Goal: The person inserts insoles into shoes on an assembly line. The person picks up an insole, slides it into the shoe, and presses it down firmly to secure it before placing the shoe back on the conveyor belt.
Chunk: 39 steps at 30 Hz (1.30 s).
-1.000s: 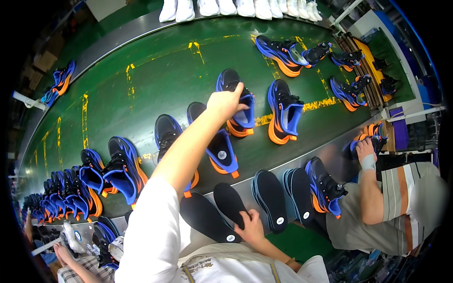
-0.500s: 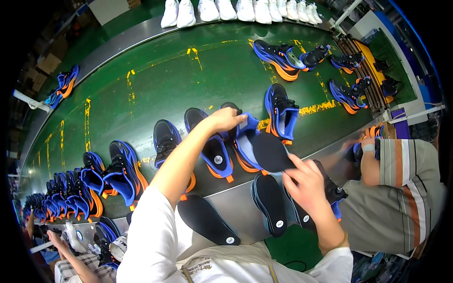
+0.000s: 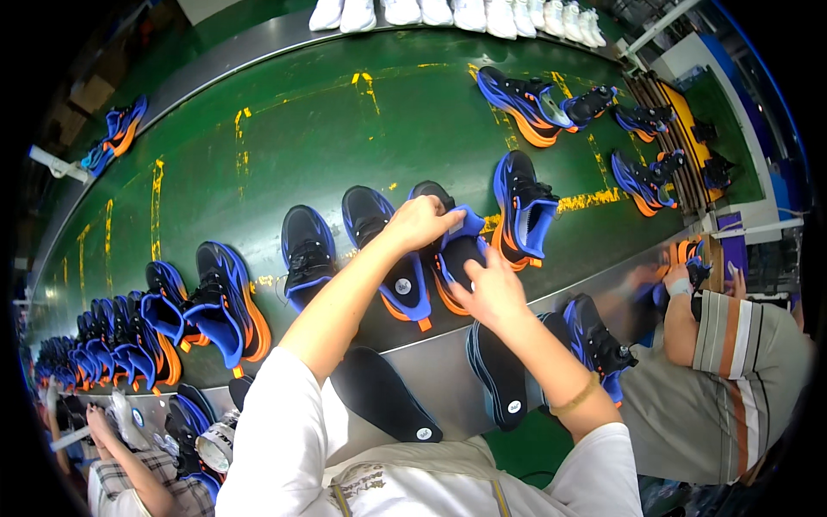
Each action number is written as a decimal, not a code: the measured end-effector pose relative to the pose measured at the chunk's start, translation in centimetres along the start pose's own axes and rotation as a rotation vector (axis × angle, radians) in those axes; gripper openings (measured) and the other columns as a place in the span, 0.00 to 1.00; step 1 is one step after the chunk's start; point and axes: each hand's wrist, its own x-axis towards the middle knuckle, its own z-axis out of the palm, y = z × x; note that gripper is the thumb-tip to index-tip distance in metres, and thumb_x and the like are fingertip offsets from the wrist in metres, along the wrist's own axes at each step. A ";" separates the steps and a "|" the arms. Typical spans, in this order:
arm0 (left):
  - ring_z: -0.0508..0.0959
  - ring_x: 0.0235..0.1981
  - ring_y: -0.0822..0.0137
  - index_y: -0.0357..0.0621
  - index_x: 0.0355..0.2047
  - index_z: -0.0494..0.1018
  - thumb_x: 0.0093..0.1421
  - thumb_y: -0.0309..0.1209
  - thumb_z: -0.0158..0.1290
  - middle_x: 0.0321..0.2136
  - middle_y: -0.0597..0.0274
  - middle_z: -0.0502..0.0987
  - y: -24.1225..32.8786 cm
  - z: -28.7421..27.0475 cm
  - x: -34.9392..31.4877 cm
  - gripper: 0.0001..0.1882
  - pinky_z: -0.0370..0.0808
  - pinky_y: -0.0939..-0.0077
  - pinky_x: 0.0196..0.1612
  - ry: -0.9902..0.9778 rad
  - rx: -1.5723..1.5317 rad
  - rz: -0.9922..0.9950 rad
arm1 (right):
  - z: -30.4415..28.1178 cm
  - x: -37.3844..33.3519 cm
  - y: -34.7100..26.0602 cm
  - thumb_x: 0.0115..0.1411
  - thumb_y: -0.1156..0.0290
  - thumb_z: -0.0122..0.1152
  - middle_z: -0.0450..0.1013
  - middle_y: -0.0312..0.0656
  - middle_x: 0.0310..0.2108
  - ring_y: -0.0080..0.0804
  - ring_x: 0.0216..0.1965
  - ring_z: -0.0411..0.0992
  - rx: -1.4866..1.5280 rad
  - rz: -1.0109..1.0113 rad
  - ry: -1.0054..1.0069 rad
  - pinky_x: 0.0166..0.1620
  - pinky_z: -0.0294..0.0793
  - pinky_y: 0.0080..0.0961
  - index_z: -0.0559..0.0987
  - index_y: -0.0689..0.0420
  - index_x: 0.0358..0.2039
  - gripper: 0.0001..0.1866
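Observation:
A black and blue running shoe with an orange sole (image 3: 444, 274) stands on the green work surface in front of me. My left hand (image 3: 420, 224) is closed on its blue tongue and holds the opening wide. At the heel end, my right hand (image 3: 493, 289) has its fingers bent at the opening, on a black insole (image 3: 465, 252) lying mostly inside the shoe. The fingertips partly hide that insole. Just left stands another shoe (image 3: 398, 297) with a round white sticker on its insole; a further shoe (image 3: 521, 207) is to the right.
Loose black insoles (image 3: 383, 392) and a stack of insoles (image 3: 495, 379) lie on the metal ledge (image 3: 413, 340) nearest me. Many matching shoes (image 3: 129, 332) line the left. White shoes (image 3: 469, 15) stand along the far edge. A co-worker in striped clothing (image 3: 732, 379) sits at right.
The black insole has gone from above the shoe down into it, my right hand moving forward and left with it. My left hand keeps its hold on the tongue. The view has shifted slightly.

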 end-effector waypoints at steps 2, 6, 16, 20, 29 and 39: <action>0.77 0.32 0.52 0.31 0.27 0.73 0.51 0.53 0.49 0.26 0.42 0.75 0.5 -0.1 -0.2 0.30 0.71 0.64 0.36 -0.028 -0.035 -0.026 | -1.3 0.7 1.0 0.44 0.60 0.60 0.69 0.54 0.37 0.47 0.37 0.69 -0.008 0.053 -0.336 0.41 0.71 0.36 0.76 0.59 0.31 0.16; 0.76 0.34 0.48 0.33 0.26 0.74 0.51 0.52 0.49 0.27 0.41 0.75 0.9 -0.2 -0.6 0.28 0.70 0.62 0.39 -0.033 -0.009 -0.032 | -1.8 3.3 2.2 0.43 0.60 0.60 0.72 0.52 0.32 0.43 0.37 0.71 -0.026 -0.041 -0.653 0.43 0.70 0.33 0.78 0.59 0.29 0.16; 0.76 0.28 0.49 0.33 0.30 0.67 0.53 0.43 0.49 0.23 0.45 0.75 -0.5 3.2 -1.3 0.20 0.73 0.61 0.32 0.094 0.395 0.339 | -2.8 3.7 1.8 0.39 0.58 0.60 0.70 0.56 0.34 0.44 0.38 0.69 -0.071 -0.084 -0.493 0.41 0.70 0.33 0.74 0.61 0.25 0.18; 0.75 0.25 0.46 0.31 0.29 0.67 0.55 0.42 0.47 0.22 0.43 0.74 -0.8 3.1 -1.5 0.20 0.73 0.58 0.30 0.120 0.298 0.217 | -5.2 1.0 3.2 0.38 0.61 0.64 0.66 0.49 0.26 0.46 0.33 0.65 0.050 -0.075 -0.325 0.38 0.67 0.34 0.70 0.59 0.23 0.17; 0.75 0.28 0.43 0.32 0.28 0.67 0.55 0.44 0.46 0.23 0.39 0.73 -0.1 3.2 -1.6 0.21 0.72 0.56 0.33 0.251 0.155 0.058 | -0.7 -1.3 3.3 0.47 0.63 0.61 0.61 0.56 0.50 0.47 0.48 0.63 -0.013 -0.153 -0.018 0.50 0.64 0.35 0.76 0.56 0.41 0.20; 0.75 0.29 0.43 0.32 0.27 0.68 0.51 0.44 0.51 0.22 0.38 0.73 0.5 2.9 -1.0 0.22 0.72 0.57 0.34 0.195 0.040 0.036 | 2.8 -0.1 4.4 0.48 0.73 0.52 0.69 0.42 0.24 0.39 0.27 0.69 -0.038 -0.164 0.173 0.33 0.70 0.30 0.75 0.59 0.18 0.07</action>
